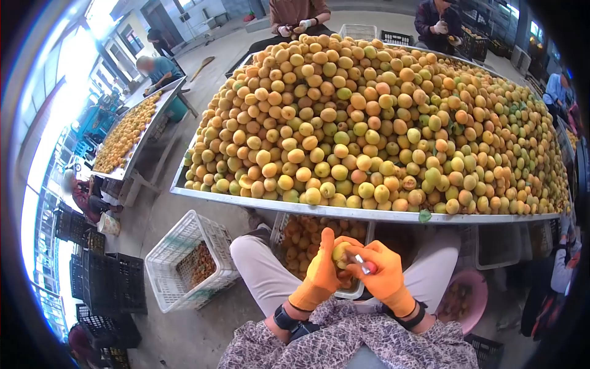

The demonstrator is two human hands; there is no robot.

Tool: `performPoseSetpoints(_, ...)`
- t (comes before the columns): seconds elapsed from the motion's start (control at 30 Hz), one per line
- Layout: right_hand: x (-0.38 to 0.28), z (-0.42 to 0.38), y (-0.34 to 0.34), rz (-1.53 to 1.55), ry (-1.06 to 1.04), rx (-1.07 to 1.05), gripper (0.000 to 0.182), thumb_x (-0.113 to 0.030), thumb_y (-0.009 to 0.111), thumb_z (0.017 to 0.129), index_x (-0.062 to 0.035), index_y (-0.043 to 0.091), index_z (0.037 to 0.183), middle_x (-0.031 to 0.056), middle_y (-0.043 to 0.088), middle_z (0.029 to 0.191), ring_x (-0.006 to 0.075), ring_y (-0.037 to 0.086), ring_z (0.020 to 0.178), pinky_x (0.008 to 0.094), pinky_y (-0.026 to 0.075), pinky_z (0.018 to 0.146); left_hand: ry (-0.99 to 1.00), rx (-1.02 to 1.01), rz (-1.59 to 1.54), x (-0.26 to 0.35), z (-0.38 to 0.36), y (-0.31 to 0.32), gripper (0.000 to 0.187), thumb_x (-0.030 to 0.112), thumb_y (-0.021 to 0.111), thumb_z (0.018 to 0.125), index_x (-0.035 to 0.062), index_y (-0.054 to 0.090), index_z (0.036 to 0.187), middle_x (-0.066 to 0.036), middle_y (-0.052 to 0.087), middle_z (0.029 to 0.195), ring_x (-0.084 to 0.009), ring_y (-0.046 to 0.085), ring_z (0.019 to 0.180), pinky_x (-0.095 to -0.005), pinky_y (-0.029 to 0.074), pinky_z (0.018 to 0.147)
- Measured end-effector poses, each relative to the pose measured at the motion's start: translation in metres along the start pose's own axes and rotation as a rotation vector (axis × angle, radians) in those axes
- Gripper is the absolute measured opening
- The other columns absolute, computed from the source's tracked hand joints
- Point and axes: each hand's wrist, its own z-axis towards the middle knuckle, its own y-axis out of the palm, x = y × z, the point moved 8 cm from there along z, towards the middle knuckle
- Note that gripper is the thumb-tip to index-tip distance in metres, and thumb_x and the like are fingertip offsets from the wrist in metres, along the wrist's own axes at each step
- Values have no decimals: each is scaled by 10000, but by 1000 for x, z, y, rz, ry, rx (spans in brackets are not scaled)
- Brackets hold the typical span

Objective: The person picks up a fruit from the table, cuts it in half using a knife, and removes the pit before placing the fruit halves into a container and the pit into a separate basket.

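Note:
My left hand (321, 272), in an orange glove, is closed around a yellow apricot (341, 253) above my lap. Against the same fruit, my gloved right hand (388, 278) grips a small tool with a red handle (370, 267) and a pale metal-looking end. Its working tip is hidden by the fingers and the apricot. Below both hands, between my knees, a light-coloured crate (370, 232) holds orange apricot pieces. Just beyond them rises a large heap of apricots (369, 129), yellow to greenish, on a metal-edged table (307, 208).
To my left a white slotted crate (161, 261) has brownish bits at its bottom. At my right stands a pink basin (481, 298) with fruit scraps. Black crates (110, 283) are stacked further left. Several people work around, some at a second apricot table (136, 154).

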Motion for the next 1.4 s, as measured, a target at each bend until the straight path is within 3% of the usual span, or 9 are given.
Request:
performPoseSetpoints(0.17, 5, -2, 6, -59, 46, 26, 427, 20, 734, 670, -109, 706, 1076, 74, 571, 777, 193, 561, 632, 291, 449, 558, 238, 65, 307, 8, -1, -6, 659, 668, 277, 956, 78, 570, 977, -3, 567, 715, -66, 436, 530, -210, 313, 447)
performPoseSetpoints(0.5, 4, 0, 27, -81, -136, -34, 226, -12, 701, 690, -67, 560, 858, 101, 554, 789, 261, 535, 629, 317, 462, 584, 27, 159, -212, -18, 12, -20, 611, 643, 418, 933, 53, 561, 994, -42, 612, 859, -124, 552, 635, -230, 441, 547)
performPoseSetpoints(0.7, 20, -17, 0, 272, -49, 227, 166, 52, 640, 756, -63, 534, 811, -50, 432, 629, 14, 359, 559, 189, 326, 491, 127, 143, -331, -15, 24, -71, 452, 506, 541, 939, 56, 540, 985, -56, 547, 778, -142, 423, 528, -267, 326, 462)
performPoseSetpoints(0.93, 38, -30, -30, 297, 86, 322, 187, 52, 685, 738, -50, 569, 843, -27, 493, 669, 34, 430, 579, 199, 382, 517, 284, 247, 95, 11, 6, -97, 190, 206, 558, 958, 58, 557, 1076, -87, 576, 901, -216, 576, 718, -384, 495, 674)
performPoseSetpoints(1.0, 45, -39, -50, 197, 103, 357, 179, 56, 671, 736, -44, 575, 849, 5, 537, 709, 63, 482, 607, 217, 424, 559, 544, 326, 979, 32, 8, -96, 211, 94, 574, 920, 41, 566, 1124, -93, 592, 1021, -212, 614, 854, -373, 496, 810)
performPoseSetpoints(1.1, 49, -41, -81, -56, 55, 467, 227, 86, 613, 714, -19, 571, 911, 89, 592, 872, 151, 592, 667, 259, 482, 597, 864, 417, 1274, 70, -2, -58, 237, 20, 570, 889, 24, 577, 1126, -73, 586, 1084, -168, 602, 927, -308, 473, 854)
performPoseSetpoints(1.13, 52, -41, -91, -181, 16, 491, 259, 99, 591, 700, -12, 568, 933, 120, 593, 945, 196, 625, 705, 282, 500, 616, 805, 363, 1162, 77, 9, -58, 202, 23, 561, 891, 21, 592, 1091, -57, 583, 1086, -147, 585, 951, -287, 465, 857)
performPoseSetpoints(1.23, 80, -62, -116, -46, 316, 628, 247, 86, 580, 730, -27, 590, 950, 20, 573, 823, 65, 523, 602, 217, 413, 515, 716, 321, 1014, 102, 35, -39, 202, 40, 573, 896, 30, 597, 1096, -36, 612, 1009, -121, 585, 881, -268, 470, 785)
performPoseSetpoints(1.4, 90, -66, -120, 228, 442, 669, 183, 71, 582, 783, -27, 623, 933, -37, 539, 716, 6, 449, 569, 181, 341, 485, 796, 166, 1176, 119, 88, 13, 139, 79, 583, 895, 25, 629, 1014, -46, 633, 892, -118, 578, 750, -254, 471, 691)
